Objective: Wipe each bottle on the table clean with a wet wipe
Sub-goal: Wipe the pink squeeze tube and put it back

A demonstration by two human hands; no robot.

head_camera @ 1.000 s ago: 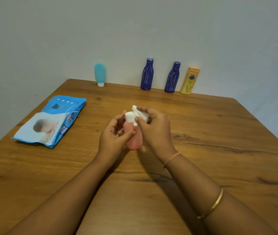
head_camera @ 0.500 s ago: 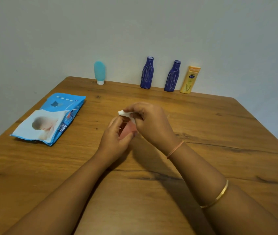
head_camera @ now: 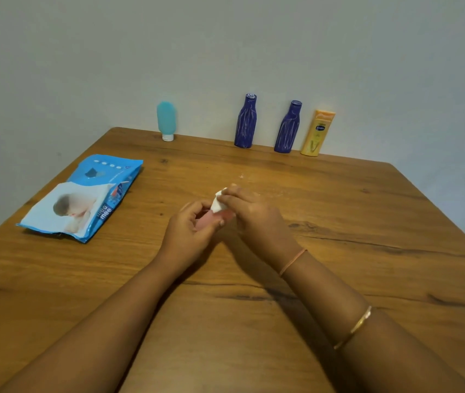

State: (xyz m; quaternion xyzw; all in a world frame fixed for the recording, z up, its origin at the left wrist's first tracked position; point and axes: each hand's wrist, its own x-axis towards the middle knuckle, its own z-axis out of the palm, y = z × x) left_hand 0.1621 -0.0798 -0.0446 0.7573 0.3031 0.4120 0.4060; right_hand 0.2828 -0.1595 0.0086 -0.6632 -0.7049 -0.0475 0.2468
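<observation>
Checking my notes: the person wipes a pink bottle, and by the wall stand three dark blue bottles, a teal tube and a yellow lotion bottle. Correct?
Not three: the head view shows two dark blue bottles there. The rest holds: teal tube, yellow lotion bottle, and the right hand presses a wet wipe on the pink bottle gripped by the left hand.
</observation>
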